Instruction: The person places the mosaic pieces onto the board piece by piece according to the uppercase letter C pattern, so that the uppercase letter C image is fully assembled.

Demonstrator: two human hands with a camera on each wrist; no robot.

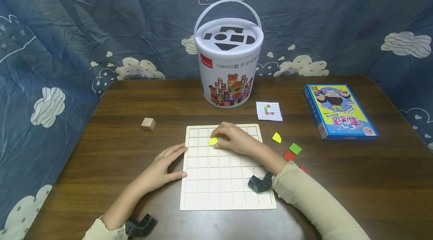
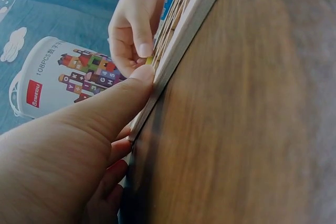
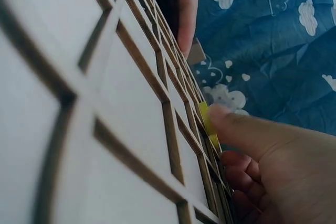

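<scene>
A pale wooden grid board [image 1: 203, 196] lies on the table in the head view. My right hand [image 1: 233, 138] reaches over its upper part and pinches a yellow quarter-round tile [image 1: 213, 141] between thumb and fingers. In the right wrist view the thumb lies against this yellow tile [image 3: 206, 116], low over the grid cells. At the board's left edge rests my left hand [image 1: 164, 166], its thumb and fingers extended and spread. The left wrist view has the left thumb [image 2: 118, 98] along the board's rim, with the other fingers partly hidden below.
Right of the board lie another yellow tile [image 1: 276, 137], a green tile [image 1: 295, 148] and red tiles [image 1: 289, 155]. A small pattern card [image 1: 269, 111] sits behind them. A white bucket [image 1: 230, 59] stands at the back, a blue box [image 1: 339, 111] right, a wooden block [image 1: 148, 124] left.
</scene>
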